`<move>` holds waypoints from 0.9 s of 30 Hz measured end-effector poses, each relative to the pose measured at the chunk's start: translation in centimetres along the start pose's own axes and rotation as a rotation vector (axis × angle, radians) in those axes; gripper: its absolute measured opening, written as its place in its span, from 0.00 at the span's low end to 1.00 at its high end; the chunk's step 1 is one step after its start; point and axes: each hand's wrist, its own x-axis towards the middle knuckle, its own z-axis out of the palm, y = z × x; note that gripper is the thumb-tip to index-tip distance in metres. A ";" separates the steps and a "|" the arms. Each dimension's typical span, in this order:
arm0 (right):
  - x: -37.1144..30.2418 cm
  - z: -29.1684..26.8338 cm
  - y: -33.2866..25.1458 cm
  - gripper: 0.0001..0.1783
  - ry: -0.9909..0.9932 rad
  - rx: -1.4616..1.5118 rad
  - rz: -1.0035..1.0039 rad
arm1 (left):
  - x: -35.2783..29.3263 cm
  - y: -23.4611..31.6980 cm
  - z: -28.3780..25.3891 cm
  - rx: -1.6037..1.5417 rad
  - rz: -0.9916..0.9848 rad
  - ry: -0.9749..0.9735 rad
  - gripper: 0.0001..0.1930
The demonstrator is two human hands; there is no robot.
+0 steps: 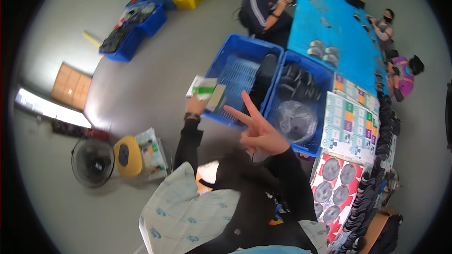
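Observation:
My left hand (195, 105) is at the near left corner of a blue plastic crate (225, 121), its fingers closed on a white-and-green packet (204, 88). Beside the packet, a flat tan-and-green block (216, 98) leans at the crate's rim. My right hand (264, 134) is raised over the near edge of the crates, holding nothing. Two of its fingers stretch apart in a V, and the others are bent in. Black pieces (267, 73) lie along the right side of the left crate. The second blue crate (308, 149) holds black shoe-like pieces (297, 81) and a clear plastic bag (295, 120).
Printed sheets (349, 124) and round grey pads (331, 169) lie on the right. Past them runs a blue-covered table (313, 23). A masked person (266, 11) sits beyond the crates. A yellow stool (126, 155) and a clear-bagged bin (92, 162) stand left; filled crates (123, 47) sit far left.

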 end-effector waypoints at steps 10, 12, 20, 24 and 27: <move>-3.7 -1.8 -1.4 0.61 0.085 0.179 -0.419 | 6.8 -4.2 2.8 -0.300 0.056 0.079 0.25; -4.0 -2.4 0.2 0.56 0.274 0.070 -0.285 | 7.1 -4.6 3.2 -0.578 0.033 -0.294 0.23; -9.3 -6.1 6.8 0.37 0.668 0.194 -0.209 | 8.5 -5.9 3.9 -0.210 0.288 -0.064 0.24; -12.0 -6.4 7.8 0.32 0.795 0.240 -0.238 | 13.6 -7.9 4.0 -0.024 0.136 -0.448 0.24; -13.9 -6.6 8.6 0.26 0.885 0.247 -0.244 | 16.0 -7.9 5.9 0.336 0.153 -0.541 0.18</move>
